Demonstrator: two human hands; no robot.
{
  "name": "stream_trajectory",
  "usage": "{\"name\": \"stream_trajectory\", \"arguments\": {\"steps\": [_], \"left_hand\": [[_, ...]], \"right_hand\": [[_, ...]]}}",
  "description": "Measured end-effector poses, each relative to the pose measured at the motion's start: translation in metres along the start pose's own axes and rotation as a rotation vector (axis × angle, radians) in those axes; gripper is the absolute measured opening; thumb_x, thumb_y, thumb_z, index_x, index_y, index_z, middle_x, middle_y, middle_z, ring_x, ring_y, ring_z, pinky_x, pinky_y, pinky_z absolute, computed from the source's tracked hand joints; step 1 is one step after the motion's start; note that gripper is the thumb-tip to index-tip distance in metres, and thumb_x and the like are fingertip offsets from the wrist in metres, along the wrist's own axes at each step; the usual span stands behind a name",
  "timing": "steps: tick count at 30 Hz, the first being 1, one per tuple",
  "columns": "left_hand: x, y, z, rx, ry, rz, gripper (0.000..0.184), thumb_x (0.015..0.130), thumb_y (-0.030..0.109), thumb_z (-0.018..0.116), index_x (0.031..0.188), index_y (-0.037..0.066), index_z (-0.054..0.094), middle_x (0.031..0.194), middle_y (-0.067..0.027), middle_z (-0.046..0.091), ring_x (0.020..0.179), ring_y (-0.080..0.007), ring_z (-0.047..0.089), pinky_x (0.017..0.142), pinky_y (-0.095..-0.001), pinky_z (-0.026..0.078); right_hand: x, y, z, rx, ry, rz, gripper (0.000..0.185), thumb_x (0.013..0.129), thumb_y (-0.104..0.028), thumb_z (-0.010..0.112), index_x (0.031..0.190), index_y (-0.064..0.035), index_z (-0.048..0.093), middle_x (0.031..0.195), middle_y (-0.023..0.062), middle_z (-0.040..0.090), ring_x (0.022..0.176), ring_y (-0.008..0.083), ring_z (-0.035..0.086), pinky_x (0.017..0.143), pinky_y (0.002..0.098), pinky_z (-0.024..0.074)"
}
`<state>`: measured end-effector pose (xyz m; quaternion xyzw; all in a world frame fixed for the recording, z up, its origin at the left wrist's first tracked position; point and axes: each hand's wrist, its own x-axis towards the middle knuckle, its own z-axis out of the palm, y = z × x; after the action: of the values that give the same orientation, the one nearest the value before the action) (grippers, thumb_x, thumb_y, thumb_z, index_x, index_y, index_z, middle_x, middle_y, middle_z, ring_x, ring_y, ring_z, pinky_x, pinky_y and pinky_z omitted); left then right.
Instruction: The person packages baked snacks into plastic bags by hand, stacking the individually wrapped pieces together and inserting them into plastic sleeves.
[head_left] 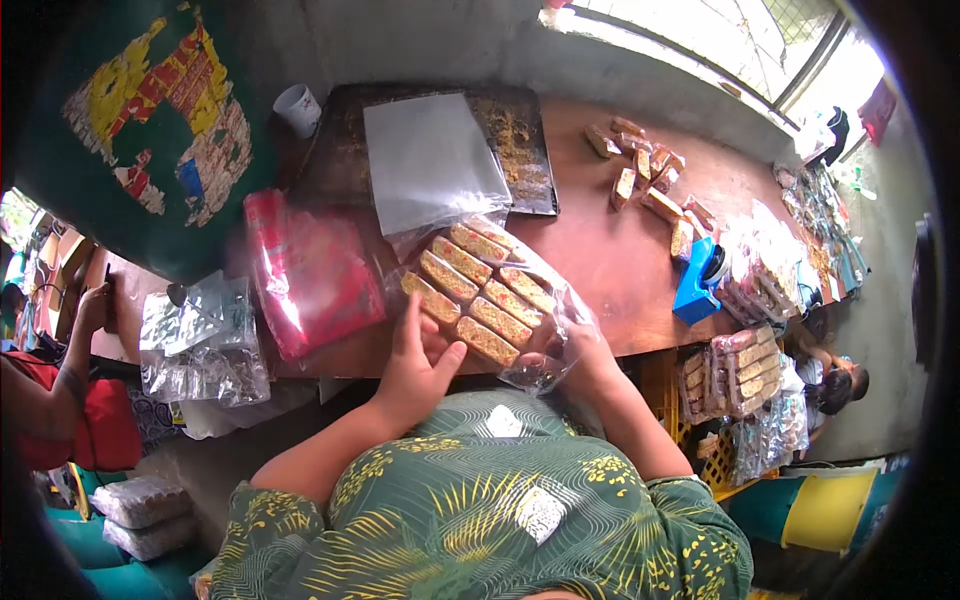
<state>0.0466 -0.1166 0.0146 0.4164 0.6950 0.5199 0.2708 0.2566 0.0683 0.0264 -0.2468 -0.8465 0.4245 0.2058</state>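
A clear plastic bag of snack bars [480, 290] is held in front of my chest, over the table's near edge. The bars inside are golden with reddish bits, and lie side by side in two rows. My left hand [415, 360] holds the pack's near left edge, index finger and thumb apart, other fingers partly hidden beneath it. At the pack's right end, my right hand [578, 352] grips the bag, its fingers partly covered by shiny plastic. Just beyond the pack, a stack of clear plastic sheets or bags [435, 150] rests on a dark baking tray [530, 150].
Loose wrapped bars [650, 170] lie at the back right, near a blue tape dispenser [697, 285]. Filled packs [745, 370] are piled at right. A pink plastic bundle [315, 270], silvery pouches [205, 345] and a white cup [297, 110] are at left. Other people are on both sides.
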Motion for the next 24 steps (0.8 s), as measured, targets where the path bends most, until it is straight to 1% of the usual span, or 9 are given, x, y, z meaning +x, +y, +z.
{"name": "stream_trajectory", "arguments": {"steps": [2,5,6,8,9,12,14,16,24], "left_hand": [[-0.001,-0.012,0.008,-0.334,-0.065,-0.293,0.087,0.099,0.024,0.073,0.157,-0.009,0.016,0.121,-0.0166,0.062,0.087,-0.0207,0.069,0.079,-0.0365,0.059],[0.010,0.022,0.019,-0.421,-0.073,-0.392,0.077,0.099,0.020,0.073,0.150,-0.012,0.026,0.106,-0.0131,0.067,0.079,-0.0204,0.070,0.073,-0.0376,0.059],[0.015,0.010,0.019,-0.259,-0.062,-0.309,0.072,0.099,0.019,0.072,0.148,-0.012,0.029,0.103,-0.0122,0.068,0.078,-0.0197,0.070,0.072,-0.0379,0.058],[0.028,-0.023,0.022,0.061,-0.037,-0.145,0.064,0.099,0.015,0.070,0.143,-0.013,0.034,0.097,-0.0105,0.069,0.077,-0.0183,0.070,0.069,-0.0384,0.057],[0.030,-0.019,0.018,-0.021,-0.048,-0.245,0.052,0.098,0.009,0.064,0.142,-0.009,0.043,0.087,-0.0059,0.067,0.075,-0.0150,0.066,0.067,-0.0366,0.054],[0.039,-0.043,-0.005,-0.184,-0.109,-0.218,0.041,0.101,0.000,0.052,0.142,0.000,0.051,0.112,-0.0065,0.069,0.094,-0.0140,0.065,0.089,-0.0324,0.054],[0.051,-0.036,-0.038,-0.154,-0.228,-0.272,0.047,0.098,-0.006,0.044,0.142,0.001,0.057,0.106,-0.0028,0.070,0.083,-0.0127,0.066,0.076,-0.0289,0.056],[0.062,-0.017,-0.066,-0.208,-0.338,-0.316,0.050,0.096,-0.006,0.045,0.143,0.003,0.060,0.111,-0.0059,0.072,0.090,-0.0134,0.069,0.078,-0.0279,0.057],[0.150,0.038,-0.063,0.703,-0.815,-0.122,0.040,0.095,0.006,0.059,0.131,0.014,0.074,0.112,-0.0186,0.077,0.102,-0.0267,0.073,0.090,-0.0394,0.056]], "right_hand": [[0.006,-0.005,-0.007,-0.298,0.032,-0.088,0.082,0.071,-0.036,0.093,0.135,-0.0023,0.056,0.112,0.0208,0.069,0.106,0.0429,0.066,0.096,0.0492,0.0551],[0.014,-0.024,0.004,-0.078,-0.059,0.093,0.084,0.071,-0.037,0.094,0.139,-0.0044,0.056,0.125,0.0220,0.066,0.118,0.0436,0.062,0.102,0.0491,0.0515],[0.015,-0.029,0.007,-0.062,-0.113,0.151,0.084,0.071,-0.037,0.094,0.140,-0.0056,0.057,0.130,0.0221,0.065,0.122,0.0433,0.061,0.105,0.0489,0.0501],[0.008,-0.041,0.000,-0.678,-0.403,0.077,0.082,0.073,-0.036,0.094,0.141,-0.0078,0.058,0.134,0.0214,0.063,0.123,0.0429,0.061,0.107,0.0492,0.0486],[-0.004,-0.025,0.005,-0.300,-0.290,-0.068,0.074,0.079,-0.036,0.090,0.140,-0.0090,0.059,0.135,0.0209,0.063,0.124,0.0427,0.061,0.108,0.0513,0.0469],[-0.019,-0.077,-0.027,-0.180,-0.669,0.286,0.062,0.086,-0.034,0.086,0.135,-0.0047,0.063,0.134,0.0185,0.065,0.119,0.0333,0.066,0.104,0.0442,0.0528],[-0.027,-0.089,-0.052,-0.099,-0.698,0.160,0.062,0.090,-0.040,0.081,0.137,-0.0050,0.062,0.136,0.0186,0.063,0.120,0.0358,0.065,0.104,0.0441,0.0527],[-0.031,-0.096,-0.067,-0.092,-0.660,0.018,0.061,0.092,-0.041,0.079,0.137,-0.0040,0.062,0.135,0.0183,0.063,0.124,0.0357,0.063,0.105,0.0429,0.0518],[0.037,-0.072,-0.059,-0.097,-0.374,-0.327,0.047,0.093,-0.021,0.079,0.133,-0.0027,0.064,0.134,0.0199,0.063,0.127,0.0377,0.061,0.112,0.0445,0.0475]]}}
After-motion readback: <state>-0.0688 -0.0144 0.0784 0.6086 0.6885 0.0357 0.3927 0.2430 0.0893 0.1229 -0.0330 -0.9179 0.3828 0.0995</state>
